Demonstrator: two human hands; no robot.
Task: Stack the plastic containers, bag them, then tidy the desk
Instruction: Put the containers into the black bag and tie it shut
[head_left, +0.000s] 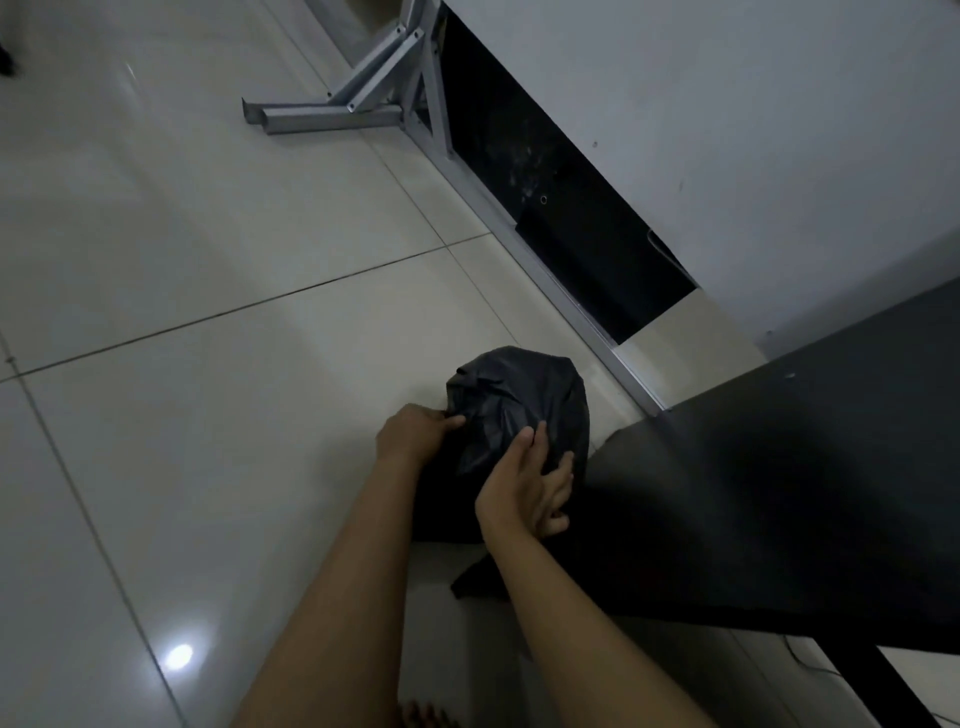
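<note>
Two hands work the black bag (514, 415) on the floor tiles (208, 260) beside the dark desk (779, 493): my left hand (410, 434) pinches its plastic, my right hand (530, 483) presses spread fingers against it. Bagging looks nearly finished; closing it needs gathered plastic.

both arms stretched forward and down, left grip (415, 431) pinched closed, right grip (530, 483) loosely curled

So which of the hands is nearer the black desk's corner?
Right. The right hand lies on the black bag beside the desk corner; the left hand pinches the bag's far side.
</note>
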